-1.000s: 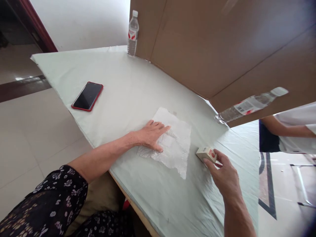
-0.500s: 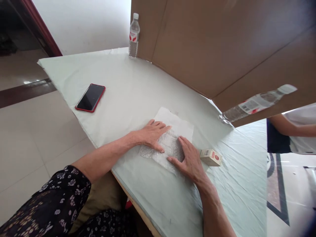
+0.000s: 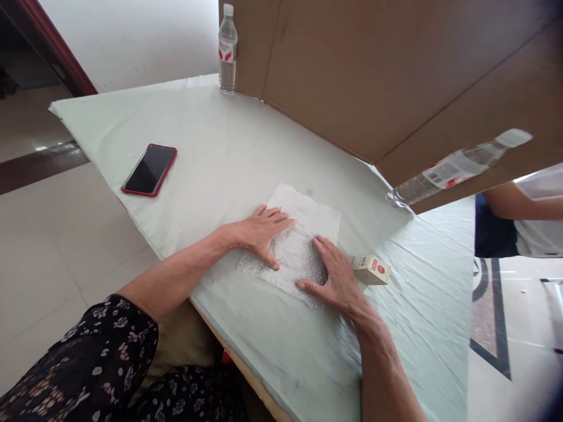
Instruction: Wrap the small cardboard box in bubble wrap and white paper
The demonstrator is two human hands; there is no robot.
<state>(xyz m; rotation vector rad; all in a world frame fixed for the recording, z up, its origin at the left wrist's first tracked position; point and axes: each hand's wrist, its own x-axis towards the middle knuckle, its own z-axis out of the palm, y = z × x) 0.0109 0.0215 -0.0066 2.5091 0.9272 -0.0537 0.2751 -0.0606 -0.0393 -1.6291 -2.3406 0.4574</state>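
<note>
A sheet of clear bubble wrap (image 3: 303, 252) lies on the cloth-covered table, with a white sheet (image 3: 314, 214) showing at its far side. My left hand (image 3: 263, 233) rests flat on the wrap's left part, fingers spread. On the right part lies my right hand (image 3: 338, 275), its thumb apart from its fingers. Neither hand grips anything. Just right of my right hand stands a small cream box (image 3: 372, 269) with a red mark.
A phone in a red case (image 3: 149, 170) lies at the left. Water bottles (image 3: 227, 53) (image 3: 457, 170) stand against a large brown cardboard panel (image 3: 352, 70) at the back. A person's arm (image 3: 523, 202) shows beyond the table's right edge.
The view has shifted slightly, so the table's objects appear a little higher and further left. My left hand's thumb has moved slightly away from my right hand. Both hands stay on the wrap.
</note>
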